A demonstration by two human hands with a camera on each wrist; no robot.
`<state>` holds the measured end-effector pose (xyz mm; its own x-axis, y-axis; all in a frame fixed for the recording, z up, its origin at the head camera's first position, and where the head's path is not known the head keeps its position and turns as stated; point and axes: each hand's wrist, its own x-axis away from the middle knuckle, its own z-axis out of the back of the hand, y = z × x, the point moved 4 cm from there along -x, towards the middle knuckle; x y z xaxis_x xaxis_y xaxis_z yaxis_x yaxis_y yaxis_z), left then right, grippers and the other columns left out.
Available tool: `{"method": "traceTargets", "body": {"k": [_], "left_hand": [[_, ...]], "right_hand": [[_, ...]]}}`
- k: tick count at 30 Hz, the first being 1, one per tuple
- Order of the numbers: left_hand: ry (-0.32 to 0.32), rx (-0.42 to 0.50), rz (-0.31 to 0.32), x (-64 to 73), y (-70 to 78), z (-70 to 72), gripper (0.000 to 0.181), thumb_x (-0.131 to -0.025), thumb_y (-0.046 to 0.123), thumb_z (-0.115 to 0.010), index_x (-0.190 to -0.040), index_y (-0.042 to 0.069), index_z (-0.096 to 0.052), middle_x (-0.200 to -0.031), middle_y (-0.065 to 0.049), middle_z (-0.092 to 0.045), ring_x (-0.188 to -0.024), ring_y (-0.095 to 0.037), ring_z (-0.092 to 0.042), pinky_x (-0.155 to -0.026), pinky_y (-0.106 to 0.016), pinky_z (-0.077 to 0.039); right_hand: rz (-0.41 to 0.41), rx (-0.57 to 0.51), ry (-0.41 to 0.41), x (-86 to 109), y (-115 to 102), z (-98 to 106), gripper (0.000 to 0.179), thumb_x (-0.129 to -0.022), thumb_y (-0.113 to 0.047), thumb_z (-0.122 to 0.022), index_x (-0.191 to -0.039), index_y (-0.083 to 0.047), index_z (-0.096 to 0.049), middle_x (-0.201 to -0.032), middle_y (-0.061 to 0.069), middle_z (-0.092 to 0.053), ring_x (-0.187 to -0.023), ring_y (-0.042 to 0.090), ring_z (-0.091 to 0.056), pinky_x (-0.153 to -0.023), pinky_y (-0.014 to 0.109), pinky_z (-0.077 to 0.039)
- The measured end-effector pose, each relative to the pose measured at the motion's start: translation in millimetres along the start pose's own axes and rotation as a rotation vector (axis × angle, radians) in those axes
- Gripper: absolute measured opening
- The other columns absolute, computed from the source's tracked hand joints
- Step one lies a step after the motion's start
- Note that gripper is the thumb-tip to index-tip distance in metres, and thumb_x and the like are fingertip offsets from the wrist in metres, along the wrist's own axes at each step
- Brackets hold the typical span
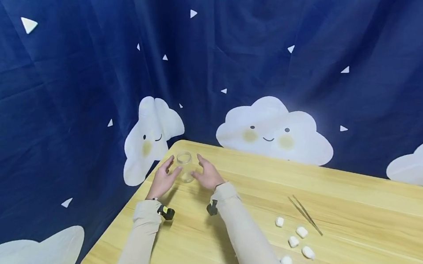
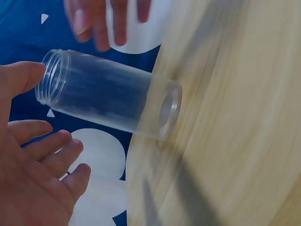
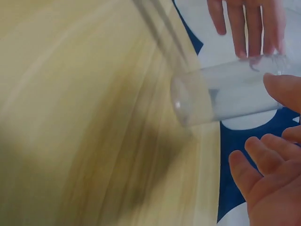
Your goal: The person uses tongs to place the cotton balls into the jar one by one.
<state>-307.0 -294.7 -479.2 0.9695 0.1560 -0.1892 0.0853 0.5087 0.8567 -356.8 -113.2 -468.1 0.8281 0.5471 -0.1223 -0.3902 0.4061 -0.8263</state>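
A clear, lidless plastic jar [image 1: 186,167] with a threaded neck stands upright near the table's far left corner. To its left is my left hand [image 1: 162,181], fingers spread and loosely bent. My right hand [image 1: 208,176] is on the other side, its fingers likewise apart. In the left wrist view, the left thumb overlaps the neck of the jar [image 2: 113,94]; contact cannot be told. The right wrist view has the right thumb overlapping the jar [image 3: 225,92] near its top, again without clear contact. Neither hand is curled round it.
Several white cotton balls [image 1: 294,241] lie scattered on the wooden table [image 1: 385,217] to the right. Behind them are metal tweezers [image 1: 306,215]. A dark blue curtain [image 1: 213,61] with clouds and triangles hangs along the table's back and left edges.
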Motion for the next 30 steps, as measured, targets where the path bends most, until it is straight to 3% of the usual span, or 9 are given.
{"method": "traceTargets", "body": {"k": [7, 16, 30], "left_hand": [[0.017, 0.02, -0.047, -3.8, 3.5, -5.0, 0.07, -0.104, 0.036, -0.062, -0.159, 0.001, -0.035, -0.161, -0.02, -0.042, -0.149, -0.039, -0.044, -0.124, -0.054, -0.036], [0.067, 0.053, -0.061, -1.1, 0.5, -6.1, 0.06, -0.103, 0.029, -0.065, -0.153, 0.003, -0.046, -0.155, -0.019, -0.051, -0.142, -0.036, -0.053, -0.118, -0.049, -0.044], [0.123, 0.109, -0.074, 1.4, 4.2, -8.5, 0.05, -0.098, 0.022, -0.073, -0.14, 0.0, -0.059, -0.141, -0.019, -0.062, -0.13, -0.035, -0.064, -0.11, -0.043, -0.052]], "right_hand": [[0.036, -0.042, 0.006, -7.4, -10.4, -4.4, 0.069, -0.103, -0.016, -0.063, -0.161, 0.001, -0.028, -0.166, 0.02, -0.035, -0.146, 0.037, -0.048, -0.124, 0.046, -0.039], [0.04, -0.007, 0.009, -5.5, -9.9, -8.6, 0.063, -0.104, -0.016, -0.062, -0.159, -0.003, -0.034, -0.164, 0.017, -0.04, -0.142, 0.034, -0.054, -0.12, 0.044, -0.044], [0.077, -0.009, 0.137, 0.2, -10.4, 0.0, 0.05, -0.1, -0.015, -0.068, -0.146, -0.002, -0.054, -0.148, 0.019, -0.056, -0.12, 0.033, -0.071, -0.101, 0.041, -0.059]]}}
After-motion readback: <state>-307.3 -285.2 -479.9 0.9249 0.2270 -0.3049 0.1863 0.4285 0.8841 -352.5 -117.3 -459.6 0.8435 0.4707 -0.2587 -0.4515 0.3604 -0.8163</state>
